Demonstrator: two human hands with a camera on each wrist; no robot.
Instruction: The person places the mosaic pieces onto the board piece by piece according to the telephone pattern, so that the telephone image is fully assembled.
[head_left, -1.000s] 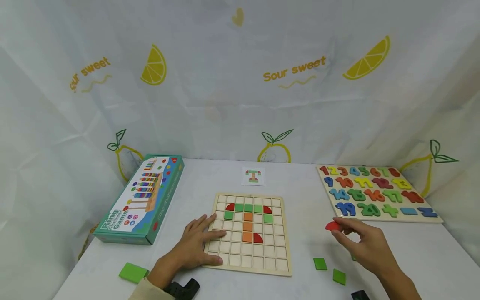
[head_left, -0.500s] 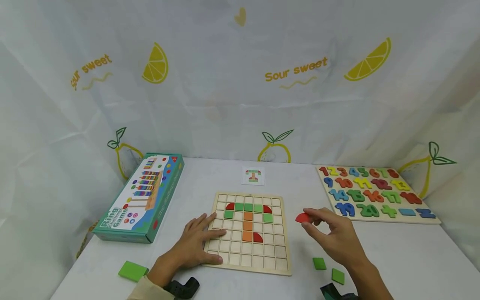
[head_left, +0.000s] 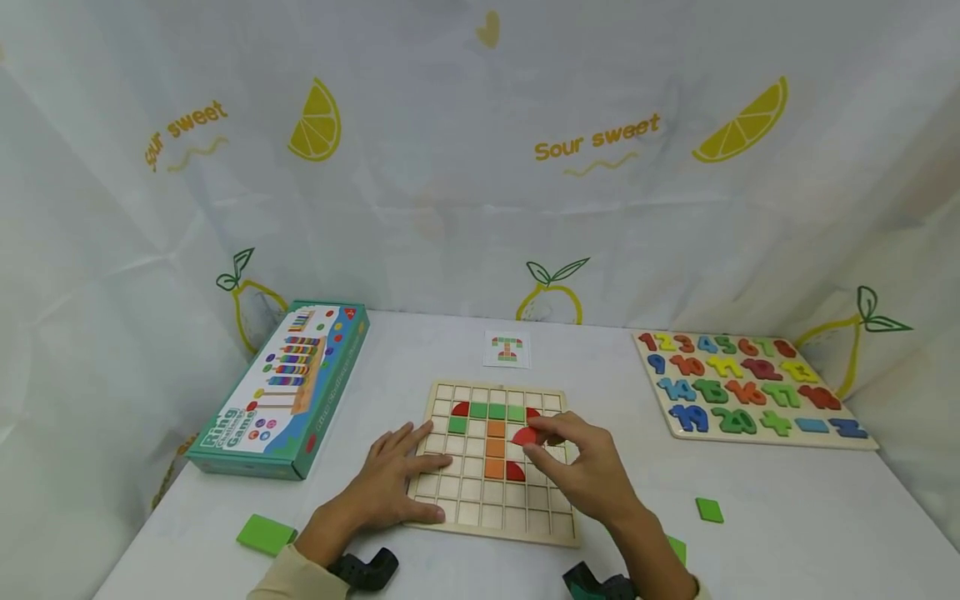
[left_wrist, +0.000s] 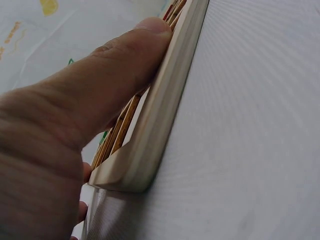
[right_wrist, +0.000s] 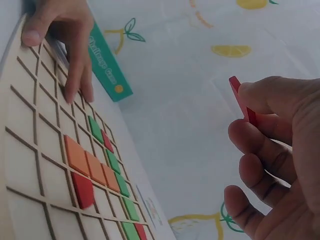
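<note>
My right hand [head_left: 588, 467] pinches a red quarter-circle tile [head_left: 524, 436] between thumb and fingertips, held above the right half of a wooden grid board [head_left: 492, 512]. In the right wrist view that red tile [right_wrist: 240, 97] is seen edge-on. My left hand [head_left: 386, 483] rests spread on the board's left side, and the left wrist view shows its thumb [left_wrist: 135, 50] along the board's rim. Set in the grid are green squares [head_left: 497, 412], a column of orange squares [head_left: 495, 448] and a red quarter-circle [head_left: 515, 472] beside the lowest orange one. My right fingers partly hide the upper right tiles.
A small pattern card [head_left: 507, 349] lies behind the board. A teal game box [head_left: 281, 392] stands at left, a number puzzle [head_left: 750, 383] at back right. Loose green squares [head_left: 708, 510] lie right of the board; a green block [head_left: 266, 534] lies near my left wrist.
My right hand has carried the red quarter-circle leftward from beside the number puzzle to above the board. The left hand has stayed in place on the board.
</note>
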